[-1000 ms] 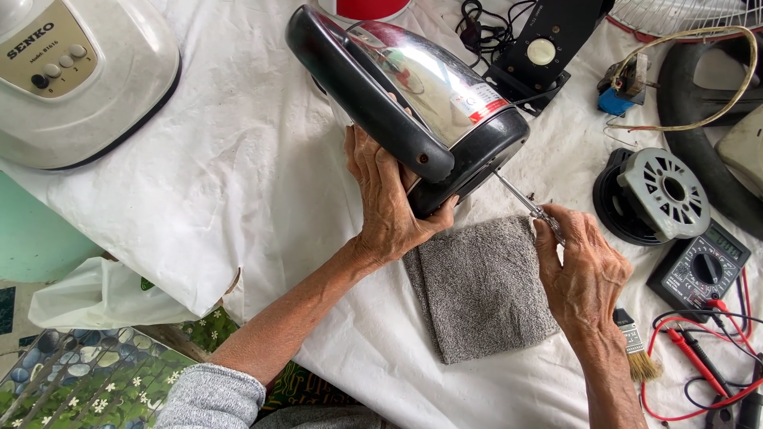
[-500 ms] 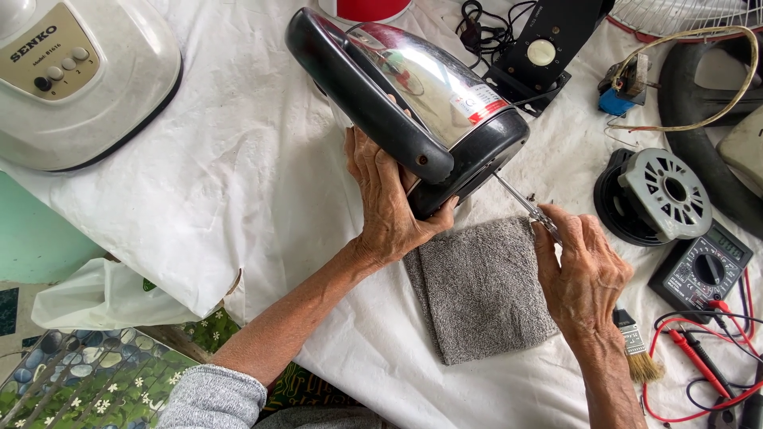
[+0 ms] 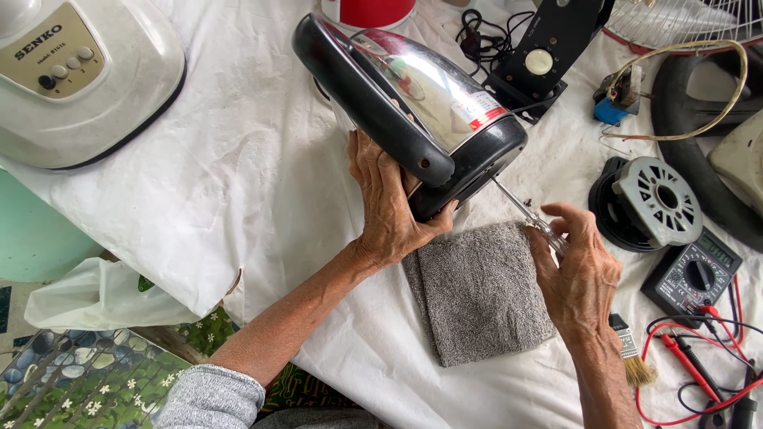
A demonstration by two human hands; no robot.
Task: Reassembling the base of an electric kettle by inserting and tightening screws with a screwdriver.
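A shiny metal electric kettle with a black handle and black base lies tilted on its side on the white cloth. My left hand grips its handle and base edge and steadies it. In my right hand is a slim screwdriver with a clear handle, and its shaft runs up and left into the underside of the kettle's base. A folded grey towel lies flat under and between my two hands.
A white fan base sits far left. A grey fan motor, a black multimeter with red and black leads, and a small paintbrush lie to the right. Black parts, cables and a fan grille fill the top right. The table edge runs lower left.
My right hand has shifted slightly around the screwdriver, with the fingers regripping the handle. The kettle and my left hand have stayed put.
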